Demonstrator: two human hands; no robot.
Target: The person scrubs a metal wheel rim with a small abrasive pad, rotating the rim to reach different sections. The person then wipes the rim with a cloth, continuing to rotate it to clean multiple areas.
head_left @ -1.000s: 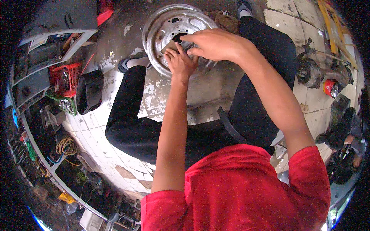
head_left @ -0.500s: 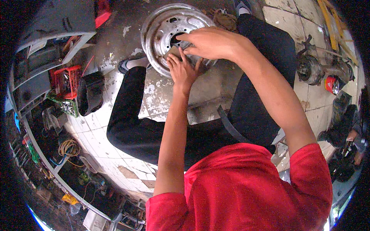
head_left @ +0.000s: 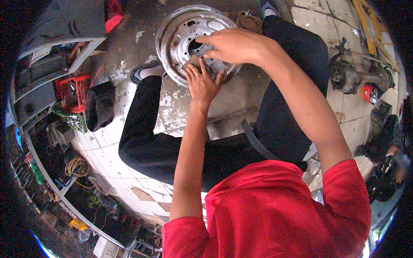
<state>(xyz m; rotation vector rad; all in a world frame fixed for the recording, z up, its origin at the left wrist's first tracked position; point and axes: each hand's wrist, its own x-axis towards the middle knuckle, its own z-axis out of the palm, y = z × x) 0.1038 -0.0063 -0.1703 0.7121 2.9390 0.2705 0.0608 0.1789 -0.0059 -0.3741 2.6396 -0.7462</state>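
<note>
A bare, scuffed silver steel wheel rim [head_left: 172, 22] lies between my legs. My left hand [head_left: 202, 84] is on its near side, fingertips pressing a small brownish-grey flat piece, which looks like sandpaper [head_left: 190, 62], against the metal beside the centre hole [head_left: 195, 46]. Part of that piece is hidden under the fingers. From the right, my right hand [head_left: 234, 44] reaches across the rim. Its index finger points over the centre hole and its thumb is held apart, with nothing visible between them. The other fingers of that hand are hidden beneath it.
On the left stand a grey metal shelf [head_left: 47, 47], a red plastic crate [head_left: 77, 92] and a coiled cable [head_left: 77, 167]. A greasy axle part [head_left: 344, 78] and a red can [head_left: 368, 93] lie on the right-hand tiles. Another person's hand [head_left: 392, 150] shows at the far right.
My left hand has shifted slightly down and left with the sandpaper across the rim. The right hand stays nearly where it was. The whole view has drifted a little.
</note>
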